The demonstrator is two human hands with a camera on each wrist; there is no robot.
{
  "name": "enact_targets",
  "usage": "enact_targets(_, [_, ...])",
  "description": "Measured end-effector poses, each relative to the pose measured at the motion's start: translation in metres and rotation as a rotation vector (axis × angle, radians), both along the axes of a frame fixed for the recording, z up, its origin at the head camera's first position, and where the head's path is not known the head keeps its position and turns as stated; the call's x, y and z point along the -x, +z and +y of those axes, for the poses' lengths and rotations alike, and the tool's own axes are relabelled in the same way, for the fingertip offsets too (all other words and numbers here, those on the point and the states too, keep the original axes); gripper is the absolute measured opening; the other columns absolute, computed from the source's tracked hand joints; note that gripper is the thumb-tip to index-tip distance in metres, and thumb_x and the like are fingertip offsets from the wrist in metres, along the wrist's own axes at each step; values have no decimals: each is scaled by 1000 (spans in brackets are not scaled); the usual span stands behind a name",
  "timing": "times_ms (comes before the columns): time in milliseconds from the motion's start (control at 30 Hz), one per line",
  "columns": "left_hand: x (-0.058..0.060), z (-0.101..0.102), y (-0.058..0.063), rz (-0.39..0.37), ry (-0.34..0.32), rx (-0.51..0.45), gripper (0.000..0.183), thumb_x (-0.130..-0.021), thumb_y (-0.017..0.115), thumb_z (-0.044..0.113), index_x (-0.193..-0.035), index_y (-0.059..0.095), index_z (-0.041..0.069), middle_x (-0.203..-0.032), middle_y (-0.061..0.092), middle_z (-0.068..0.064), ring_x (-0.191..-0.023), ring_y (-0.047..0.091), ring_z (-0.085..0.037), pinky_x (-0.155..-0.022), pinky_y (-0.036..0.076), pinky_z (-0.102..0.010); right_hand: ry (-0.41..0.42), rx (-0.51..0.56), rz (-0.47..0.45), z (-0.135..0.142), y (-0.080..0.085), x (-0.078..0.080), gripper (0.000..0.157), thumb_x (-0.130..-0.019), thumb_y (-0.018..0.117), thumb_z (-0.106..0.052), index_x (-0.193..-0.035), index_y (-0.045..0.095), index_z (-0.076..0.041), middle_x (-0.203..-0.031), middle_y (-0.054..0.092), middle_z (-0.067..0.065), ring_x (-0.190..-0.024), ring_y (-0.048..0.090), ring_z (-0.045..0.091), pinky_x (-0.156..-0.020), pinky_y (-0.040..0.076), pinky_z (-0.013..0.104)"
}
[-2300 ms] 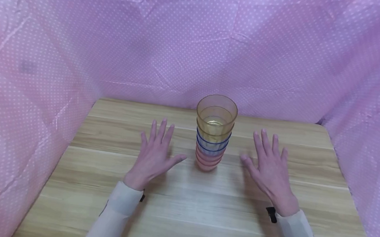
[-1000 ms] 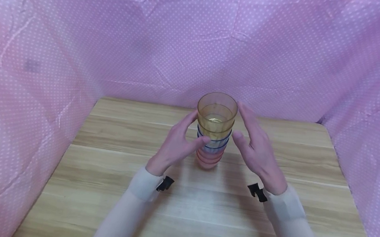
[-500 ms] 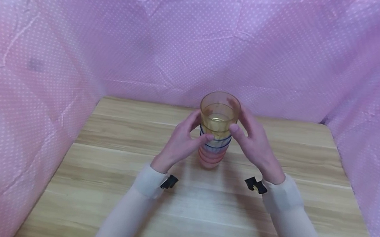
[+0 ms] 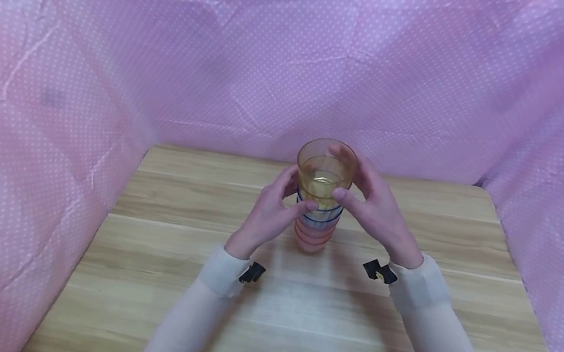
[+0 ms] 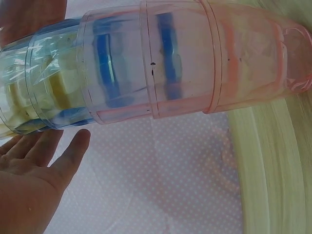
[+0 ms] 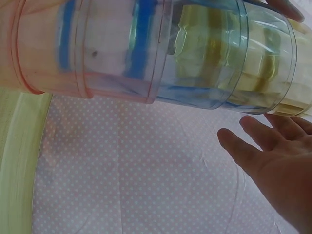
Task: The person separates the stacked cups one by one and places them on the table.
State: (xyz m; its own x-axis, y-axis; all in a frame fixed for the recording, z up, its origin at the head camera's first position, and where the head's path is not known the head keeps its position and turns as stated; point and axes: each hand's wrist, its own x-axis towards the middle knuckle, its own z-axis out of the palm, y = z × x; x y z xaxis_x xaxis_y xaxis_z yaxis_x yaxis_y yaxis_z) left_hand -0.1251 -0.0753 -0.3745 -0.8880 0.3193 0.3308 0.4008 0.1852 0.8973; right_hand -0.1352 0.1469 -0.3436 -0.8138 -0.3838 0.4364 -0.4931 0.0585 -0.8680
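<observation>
A tall stack of see-through plastic cups [image 4: 320, 218] stands upright near the middle of the table, nested one in another. Yellow cups [image 4: 318, 171] are on top, blue-rimmed ones in the middle, pink cups [image 4: 312, 240] at the bottom. From the left, my left hand [image 4: 270, 209] holds the upper part, thumb in front at the blue rims and fingers behind. Opposite it, my right hand [image 4: 380, 207] curls around the yellow cups, its fingers showing through the clear wall. Both wrist views show the stack [image 5: 180, 58] sideways, with spread fingers [image 6: 234, 146] beside the yellow end.
A wood-grain table [image 4: 143, 294] lies under the stack, with its far edge just behind. Pink polka-dot cloth [image 4: 252, 68] hangs at the back and on both sides. Each wrist wears a pale cuff [image 4: 224, 271] with a small black mount [image 4: 379, 271].
Both hands have come from lying spread on either side of the stack to close around its upper part. Over the last half second, the right thumb has slid a little further across the front.
</observation>
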Motion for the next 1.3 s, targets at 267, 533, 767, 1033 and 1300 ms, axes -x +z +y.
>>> enact_targets(267, [0,-1,-2,-2,27,10,77,-91,75,38,-153,42,4,-144,60,-16,-134,57,-27,-111,51,-36,28,-20,8,-2,2,4,78,-92,76,3,-159,41,-14,-157,50,5,-145,44,23,-122,36,39])
enact_targets(533, [-3,1,-3,5,22,22,74,-93,78,16,-156,40,6,-147,58,-15,-136,56,-28,-112,50,-37,17,-11,-12,0,2,1,83,-88,79,5,-159,40,-12,-154,52,8,-143,47,23,-122,37,37])
enact_targets(767, [-2,1,-2,30,18,21,86,-88,66,54,-155,40,6,-146,58,-16,-135,56,-28,-111,50,-38,15,-6,-13,2,5,2,82,-86,81,5,-157,42,-10,-152,53,10,-141,48,24,-122,37,37])
enact_targets(1033, [-3,0,-3,49,19,40,95,-85,59,68,-154,40,5,-146,59,-17,-135,56,-30,-111,50,-40,77,-25,-50,1,7,10,85,-84,83,1,-158,41,-12,-150,55,10,-140,48,24,-122,37,37])
enact_targets(1300, [-3,1,-3,43,22,52,97,-85,56,72,-154,40,5,-146,59,-17,-135,57,-30,-111,50,-40,99,10,-44,-1,5,13,81,-84,84,1,-154,43,-4,-149,56,16,-139,50,25,-120,38,33])
